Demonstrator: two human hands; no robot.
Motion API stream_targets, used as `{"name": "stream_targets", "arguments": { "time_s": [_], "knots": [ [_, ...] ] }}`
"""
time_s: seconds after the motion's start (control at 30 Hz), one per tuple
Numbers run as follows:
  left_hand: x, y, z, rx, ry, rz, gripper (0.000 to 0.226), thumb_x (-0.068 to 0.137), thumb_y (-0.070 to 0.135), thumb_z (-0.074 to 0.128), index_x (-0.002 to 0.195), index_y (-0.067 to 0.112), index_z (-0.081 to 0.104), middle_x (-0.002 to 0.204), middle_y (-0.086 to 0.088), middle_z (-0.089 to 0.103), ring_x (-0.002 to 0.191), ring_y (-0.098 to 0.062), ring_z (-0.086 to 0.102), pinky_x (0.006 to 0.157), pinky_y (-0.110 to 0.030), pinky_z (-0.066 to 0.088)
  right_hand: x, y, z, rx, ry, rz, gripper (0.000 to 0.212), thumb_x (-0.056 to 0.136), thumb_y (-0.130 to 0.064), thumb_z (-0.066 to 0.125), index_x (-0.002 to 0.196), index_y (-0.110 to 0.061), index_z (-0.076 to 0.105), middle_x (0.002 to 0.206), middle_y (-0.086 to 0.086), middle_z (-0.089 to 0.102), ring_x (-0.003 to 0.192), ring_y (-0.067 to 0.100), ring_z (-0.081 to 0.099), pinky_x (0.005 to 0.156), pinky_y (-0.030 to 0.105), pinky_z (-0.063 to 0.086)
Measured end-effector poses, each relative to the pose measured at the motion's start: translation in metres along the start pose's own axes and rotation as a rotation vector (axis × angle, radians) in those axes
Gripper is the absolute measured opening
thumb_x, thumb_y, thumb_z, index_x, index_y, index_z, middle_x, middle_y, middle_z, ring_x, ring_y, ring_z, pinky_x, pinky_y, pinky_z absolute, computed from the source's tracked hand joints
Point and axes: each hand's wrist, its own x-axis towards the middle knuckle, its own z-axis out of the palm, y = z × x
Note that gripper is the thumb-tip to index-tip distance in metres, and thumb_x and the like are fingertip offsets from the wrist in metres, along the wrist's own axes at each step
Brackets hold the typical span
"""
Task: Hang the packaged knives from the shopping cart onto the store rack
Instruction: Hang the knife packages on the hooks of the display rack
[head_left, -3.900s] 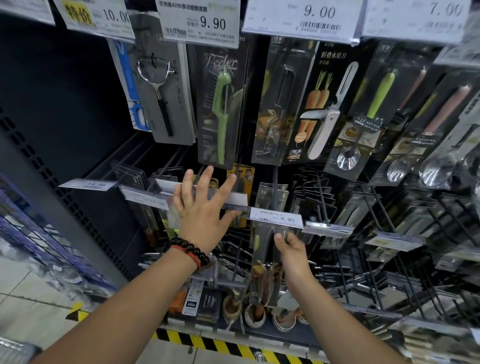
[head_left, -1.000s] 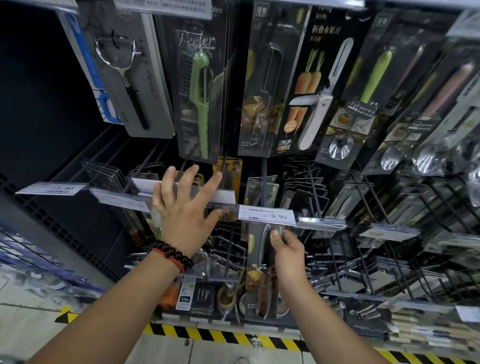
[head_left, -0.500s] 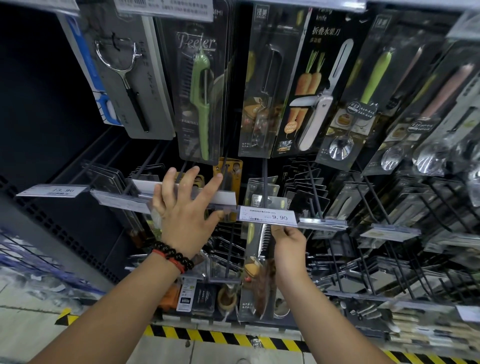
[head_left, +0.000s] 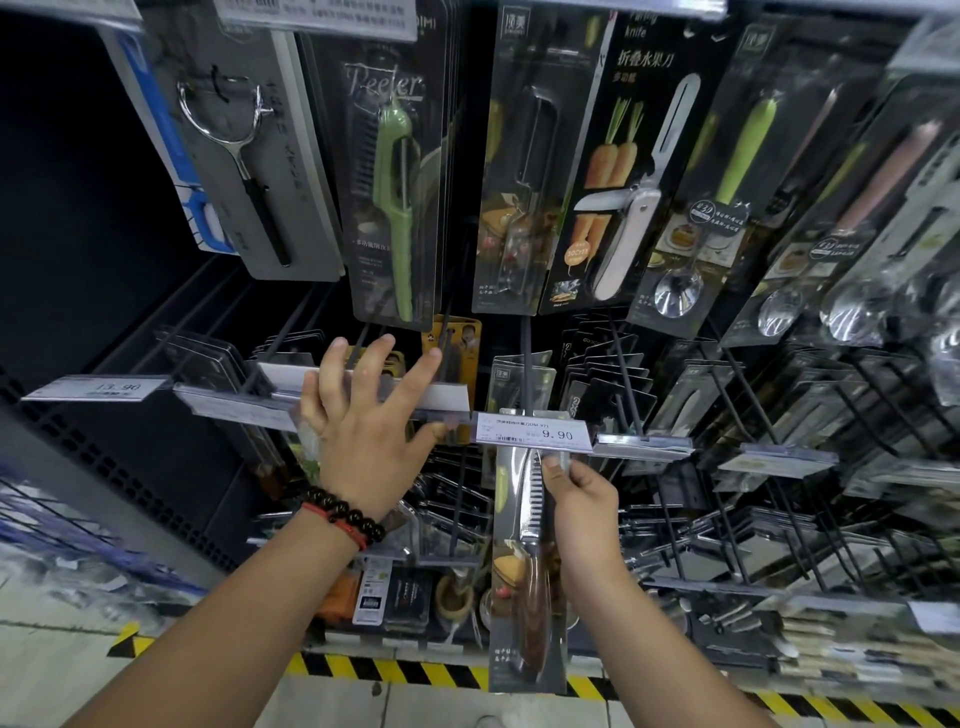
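Here right hand pinching knife pack just under price tag, left hand fingers spread flat on label strip beside it

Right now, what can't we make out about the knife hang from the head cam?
- Hang hole of the packaged knife: hidden behind the 9.90 price tag, so on-hook or not is unclear.
- Right hand: fingers hidden behind the pack; only the thumb shows.
- Left hand presses a tag strip; its print faces away.
- Shopping cart: not identifiable in the blurred lower left.
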Motion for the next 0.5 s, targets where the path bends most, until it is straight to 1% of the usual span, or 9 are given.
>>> {"name": "stream_targets", "arguments": {
  "time_s": [0.03,0.1,0.17,0.23,0.27,0.3,0.37,0.43,0.5],
  "knots": [
    [0.000,0.000,0.000,0.002,0.003,0.002,0.080,0.062,0.051,0.084,0.130,0.040,0.044,0.140,-0.001,0.033,0.135,-0.037,0.019,0.108,-0.054,0.008,-0.002,0.000,-0.001,-0.006,0.003,0.003,0.030,0.097,-0.026,0.059,0.076,-0.006,0.063,0.070,0.007,0.054,0.070,0.019,0.049,0.074,0.032,0.041],
    [0.000,-0.001,0.000,0.003,0.004,0.003,0.080,0.062,0.051,0.084,0.130,0.040,0.044,0.140,-0.002,0.033,0.135,-0.036,0.019,0.108,-0.054,0.008,-0.003,-0.002,-0.003,-0.007,-0.001,-0.003,0.022,0.097,-0.022,0.058,0.079,-0.013,0.066,0.068,-0.008,0.062,0.071,0.010,0.056,0.073,0.025,0.043],
    [0.000,0.000,0.000,0.002,0.001,0.002,0.079,0.063,0.051,0.084,0.130,0.040,0.044,0.140,-0.001,0.033,0.135,-0.036,0.019,0.108,-0.053,0.007,-0.005,-0.004,-0.003,-0.020,0.001,-0.005,0.018,0.097,-0.019,0.058,0.081,-0.015,0.065,0.066,-0.016,0.062,0.071,0.004,0.057,0.072,0.021,0.041],
    [0.000,-0.001,0.000,-0.006,-0.004,0.002,0.078,0.063,0.051,0.083,0.130,0.040,0.044,0.140,-0.001,0.033,0.136,-0.036,0.018,0.109,-0.054,0.007,-0.006,-0.005,-0.004,-0.034,0.001,0.005,0.022,0.097,-0.019,0.058,0.076,-0.017,0.064,0.063,-0.017,0.062,0.068,0.004,0.056,0.071,0.020,0.041],
    [-0.001,-0.001,0.000,-0.010,-0.005,0.002,0.078,0.063,0.050,0.083,0.130,0.040,0.045,0.140,-0.001,0.033,0.136,-0.036,0.018,0.109,-0.054,0.006,-0.005,-0.004,-0.005,-0.043,0.004,0.012,0.024,0.097,-0.020,0.058,0.075,-0.016,0.066,0.064,-0.013,0.063,0.067,0.008,0.056,0.071,0.022,0.043],
    [-0.001,-0.001,0.000,-0.011,-0.004,0.003,0.078,0.063,0.051,0.083,0.130,0.040,0.045,0.140,-0.001,0.033,0.136,-0.036,0.018,0.109,-0.054,0.005,-0.006,-0.006,-0.005,-0.049,0.005,0.016,0.025,0.097,-0.022,0.060,0.075,-0.014,0.068,0.066,-0.003,0.063,0.066,0.015,0.055,0.070,0.025,0.043],
    [-0.001,-0.002,0.000,-0.009,-0.002,0.005,0.078,0.063,0.052,0.083,0.130,0.040,0.045,0.140,-0.001,0.033,0.136,-0.036,0.018,0.109,-0.053,0.005,-0.005,-0.009,-0.004,-0.037,-0.002,0.012,0.030,0.095,-0.029,0.062,0.073,-0.008,0.067,0.069,0.012,0.052,0.064,0.024,0.045,0.064,0.031,0.039],
    [0.000,-0.001,0.000,-0.014,-0.001,0.001,0.077,0.064,0.052,0.082,0.130,0.040,0.045,0.139,-0.001,0.033,0.136,-0.036,0.018,0.109,-0.054,0.007,-0.002,-0.014,-0.001,-0.042,-0.006,0.054,0.032,0.091,-0.033,0.065,0.077,-0.004,0.066,0.073,0.015,0.051,0.065,0.029,0.045,0.056,0.031,0.035],
    [0.000,-0.001,0.000,-0.019,-0.007,-0.001,0.076,0.064,0.053,0.081,0.130,0.040,0.044,0.139,0.000,0.033,0.136,-0.035,0.018,0.109,-0.054,0.007,0.003,-0.017,0.002,-0.032,0.002,0.098,0.025,0.089,-0.029,0.066,0.077,-0.007,0.068,0.076,0.016,0.052,0.066,0.031,0.045,0.051,0.030,0.035]
  ]
}}
